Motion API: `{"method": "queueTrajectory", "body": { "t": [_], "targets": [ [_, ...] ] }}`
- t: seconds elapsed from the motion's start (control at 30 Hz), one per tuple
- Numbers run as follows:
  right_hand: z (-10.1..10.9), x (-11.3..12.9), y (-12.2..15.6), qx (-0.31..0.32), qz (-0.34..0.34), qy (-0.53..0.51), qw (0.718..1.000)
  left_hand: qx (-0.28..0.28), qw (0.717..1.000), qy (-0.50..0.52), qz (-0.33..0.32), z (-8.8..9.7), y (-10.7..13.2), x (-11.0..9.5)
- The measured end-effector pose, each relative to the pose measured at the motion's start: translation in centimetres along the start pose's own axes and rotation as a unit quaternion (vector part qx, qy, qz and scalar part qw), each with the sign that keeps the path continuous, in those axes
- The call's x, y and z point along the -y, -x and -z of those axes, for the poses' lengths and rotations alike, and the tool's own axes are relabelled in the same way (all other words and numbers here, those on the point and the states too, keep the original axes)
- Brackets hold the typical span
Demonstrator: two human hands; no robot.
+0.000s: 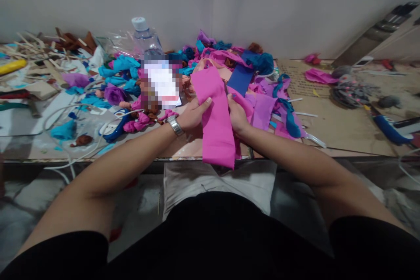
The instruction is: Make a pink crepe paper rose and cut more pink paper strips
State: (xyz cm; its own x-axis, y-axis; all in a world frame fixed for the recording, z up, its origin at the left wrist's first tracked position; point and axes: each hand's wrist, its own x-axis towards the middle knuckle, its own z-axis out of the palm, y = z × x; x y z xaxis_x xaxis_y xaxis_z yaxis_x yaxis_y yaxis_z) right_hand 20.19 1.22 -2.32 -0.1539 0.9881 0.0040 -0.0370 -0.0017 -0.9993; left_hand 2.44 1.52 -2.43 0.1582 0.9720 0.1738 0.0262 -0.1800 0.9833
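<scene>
A long strip of bright pink crepe paper [215, 127] hangs over the near edge of the low table [331, 127]. My left hand [194, 113], with a metal watch on its wrist, grips the strip's left edge, thumb on top. On the strip's right side my right hand [236, 116] is closed, holding it from behind. Right behind the hands lies a heap of pink, purple, teal and blue paper scraps [249, 70].
A clear water bottle [144, 37] stands at the back by the wall. A purple paper rose [114, 95], a blue glue gun [116, 124] with white cord, and wooden sticks [36, 52] lie left. More scraps and a blue tool [392, 129] lie right.
</scene>
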Motion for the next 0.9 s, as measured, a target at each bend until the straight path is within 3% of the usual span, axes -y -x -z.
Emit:
{"method": "queueTrajectory", "body": {
  "t": [0.43,0.57,0.7,0.9],
  "targets": [
    [-0.2,1.4,0.6,-0.002,-0.027,-0.030,0.999,-0.010,1.000,0.000,-0.005,-0.4,0.6,-0.7],
    [-0.1,1.0,0.5,0.012,-0.018,-0.061,0.998,-0.016,0.996,0.087,0.031,-0.8,0.8,-0.8],
    [-0.3,-0.6,-0.1,0.032,-0.025,-0.119,0.992,-0.060,0.981,0.179,0.049,-0.5,0.4,-1.4],
    [-0.7,-1.3,0.0,0.049,-0.047,-0.102,0.992,-0.074,0.955,0.271,0.091,0.6,-0.3,-2.4]
  ]
}}
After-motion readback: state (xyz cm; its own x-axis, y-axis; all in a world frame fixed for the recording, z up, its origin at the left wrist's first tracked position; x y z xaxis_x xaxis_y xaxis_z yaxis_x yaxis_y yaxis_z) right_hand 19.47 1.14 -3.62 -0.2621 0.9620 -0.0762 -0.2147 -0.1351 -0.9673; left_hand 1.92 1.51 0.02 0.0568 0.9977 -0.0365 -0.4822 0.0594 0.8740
